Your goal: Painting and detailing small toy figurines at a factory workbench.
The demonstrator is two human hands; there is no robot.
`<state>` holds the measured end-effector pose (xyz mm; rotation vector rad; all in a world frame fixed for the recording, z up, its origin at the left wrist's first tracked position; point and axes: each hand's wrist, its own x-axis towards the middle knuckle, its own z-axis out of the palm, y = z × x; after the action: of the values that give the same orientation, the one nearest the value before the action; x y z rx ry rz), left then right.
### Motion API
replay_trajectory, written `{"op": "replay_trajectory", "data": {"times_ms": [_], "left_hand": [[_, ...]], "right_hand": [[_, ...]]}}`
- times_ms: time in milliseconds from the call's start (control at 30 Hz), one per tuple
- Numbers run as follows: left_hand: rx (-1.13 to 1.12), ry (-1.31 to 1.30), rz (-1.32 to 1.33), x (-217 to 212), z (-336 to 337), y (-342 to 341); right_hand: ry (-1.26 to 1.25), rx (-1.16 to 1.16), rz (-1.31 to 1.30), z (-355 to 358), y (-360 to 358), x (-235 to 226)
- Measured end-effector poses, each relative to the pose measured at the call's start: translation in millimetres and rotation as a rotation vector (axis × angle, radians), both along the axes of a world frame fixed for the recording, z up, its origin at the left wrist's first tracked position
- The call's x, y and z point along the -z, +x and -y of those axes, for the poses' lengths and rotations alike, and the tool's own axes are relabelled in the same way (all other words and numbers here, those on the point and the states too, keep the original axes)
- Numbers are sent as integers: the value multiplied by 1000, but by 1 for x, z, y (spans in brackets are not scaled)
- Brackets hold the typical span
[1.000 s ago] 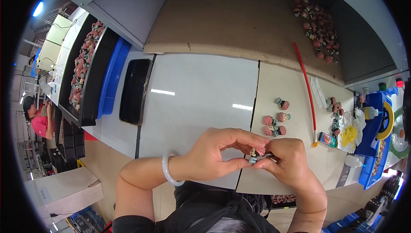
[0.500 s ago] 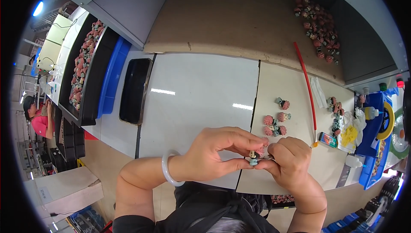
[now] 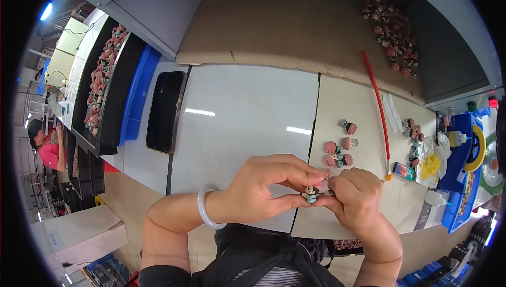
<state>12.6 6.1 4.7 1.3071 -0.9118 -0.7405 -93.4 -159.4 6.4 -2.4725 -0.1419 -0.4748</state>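
- Pink-and-teal little figurine (image 3: 312, 192) is pinched between both hands, just above the near edge of the desk (image 3: 242, 129), close in to the body. My guess is it's held that close so the small parts are easy to see.
- Left hand (image 3: 266, 187) curls around from the side, thumb below and fingers arched over the top, tips closed on the figurine. Looks like the steadying grip.
- Right hand (image 3: 356, 195) is bunched up, fingers pressed together at the figurine's other side. Something thin and silvery may sit between its fingertips, but it's too small to call.
- Up close the figurine is tiny: a pale teal bit at the bottom, a dark spot in the middle, a pink bit on top. Finer detail is hidden by the fingers.
- Matching small group of figurines (image 3: 340, 152) sits just beyond the hands on the beige mat (image 3: 358, 108), probably parked within easy reach.
- A red rod (image 3: 379, 108) lies along the mat, and a black tray (image 3: 166, 110) rests to the left, well apart from the hands.
- White bangle (image 3: 203, 209) on the left wrist.
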Motion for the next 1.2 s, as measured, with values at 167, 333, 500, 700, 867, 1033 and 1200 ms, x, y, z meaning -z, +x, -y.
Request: {"op": "replay_trajectory", "data": {"times_ms": [167,333,500,700,867,1033,1200], "left_hand": [[-3,22,-249,6,3,-1],[-55,64,-388,11,11,-1],[-81,43,-97,10,6,0],[-146,100,136,5,6,-4],[-156,171,295,6,3,-7],[-190,150,358,7,5,-9],[-178,39,276,9,5,-8]], "right_hand": [[49,255,-142,21,3,-10],[-239,722,-426,76,-4,9],[-135,546,-338,67,-5,-11],[690,214,422,17,-18,-19],[312,-90,155,0,-13,-8],[677,237,341,16,-15,-6],[557,367,155,13,-13,0]]}}
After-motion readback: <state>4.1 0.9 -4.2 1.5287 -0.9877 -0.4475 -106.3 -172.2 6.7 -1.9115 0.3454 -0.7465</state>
